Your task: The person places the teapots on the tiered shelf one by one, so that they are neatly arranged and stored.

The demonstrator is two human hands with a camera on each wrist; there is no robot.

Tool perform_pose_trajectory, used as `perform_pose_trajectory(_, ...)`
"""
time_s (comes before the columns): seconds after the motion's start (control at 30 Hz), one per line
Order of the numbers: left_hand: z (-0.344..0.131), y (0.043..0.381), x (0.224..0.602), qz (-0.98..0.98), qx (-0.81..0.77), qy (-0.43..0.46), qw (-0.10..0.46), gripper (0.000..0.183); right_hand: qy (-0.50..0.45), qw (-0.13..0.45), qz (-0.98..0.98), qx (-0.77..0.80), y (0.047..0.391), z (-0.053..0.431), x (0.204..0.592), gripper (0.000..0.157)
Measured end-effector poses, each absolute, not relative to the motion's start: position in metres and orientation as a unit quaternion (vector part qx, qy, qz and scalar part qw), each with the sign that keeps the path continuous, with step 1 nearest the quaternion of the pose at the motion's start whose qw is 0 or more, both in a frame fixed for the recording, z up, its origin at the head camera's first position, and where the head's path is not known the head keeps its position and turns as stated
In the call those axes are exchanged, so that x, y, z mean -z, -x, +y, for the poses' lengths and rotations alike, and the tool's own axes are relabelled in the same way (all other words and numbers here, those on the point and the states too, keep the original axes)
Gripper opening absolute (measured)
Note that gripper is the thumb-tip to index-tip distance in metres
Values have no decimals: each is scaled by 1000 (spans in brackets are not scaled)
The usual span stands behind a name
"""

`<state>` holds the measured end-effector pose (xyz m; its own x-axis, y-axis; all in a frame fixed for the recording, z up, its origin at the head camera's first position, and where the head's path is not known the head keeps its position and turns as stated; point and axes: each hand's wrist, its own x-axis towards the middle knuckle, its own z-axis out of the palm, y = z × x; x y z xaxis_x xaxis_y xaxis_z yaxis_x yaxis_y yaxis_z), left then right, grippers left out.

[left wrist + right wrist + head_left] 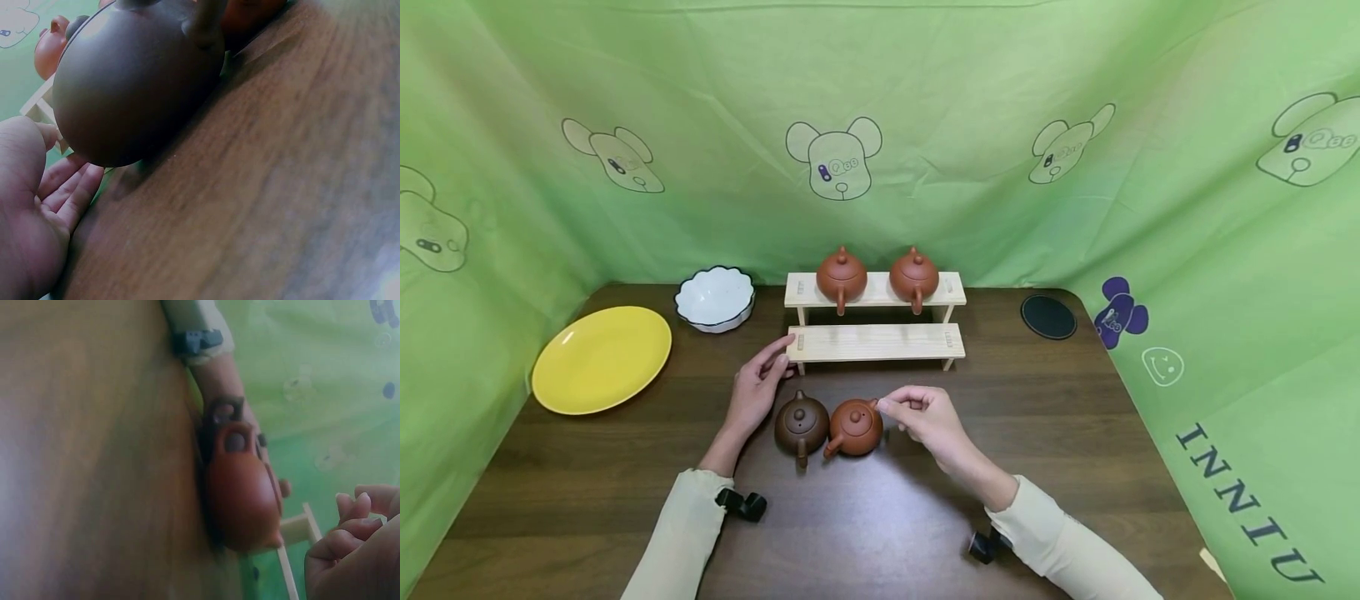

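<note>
A dark brown teapot (801,427) and a reddish-brown teapot (856,432) stand side by side on the table, in front of a two-tier wooden rack (876,342). My left hand (754,396) is at the left end of the rack's lower tier, left of the brown teapot, its fingers fairly straight. In the left wrist view the brown teapot (134,81) partly hides the fingertips. Loosely bent, the fingers of my right hand (931,418) are by the reddish teapot's spout. The right wrist view shows that hand (356,550) apart from the reddish teapot (242,500), holding nothing.
Two more reddish teapots, a left one (842,276) and a right one (914,276), stand on the rack's upper tier. At the left are a yellow plate (601,360) and a white scalloped bowl (715,298). A black round coaster (1048,317) lies at the right. Green cloth (955,75) surrounds the table.
</note>
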<state>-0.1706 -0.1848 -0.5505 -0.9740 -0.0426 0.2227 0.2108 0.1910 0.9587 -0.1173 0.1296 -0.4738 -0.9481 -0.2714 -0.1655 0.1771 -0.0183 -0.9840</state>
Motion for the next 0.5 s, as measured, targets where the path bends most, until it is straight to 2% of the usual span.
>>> perform_pose_trajectory(0.1, -182, 166, 543, -771, 626, 53, 101, 39, 44, 173, 676, 715, 113, 126, 477, 10)
perform_pose_trajectory(0.27, -187, 172, 554, -767, 632, 59, 99, 38, 65, 193, 679, 705, 105, 122, 482, 24)
perform_pose_trajectory(0.5, -180, 165, 538, -790, 606, 25, 85, 39, 92, 236, 692, 676, 94, 115, 489, 25)
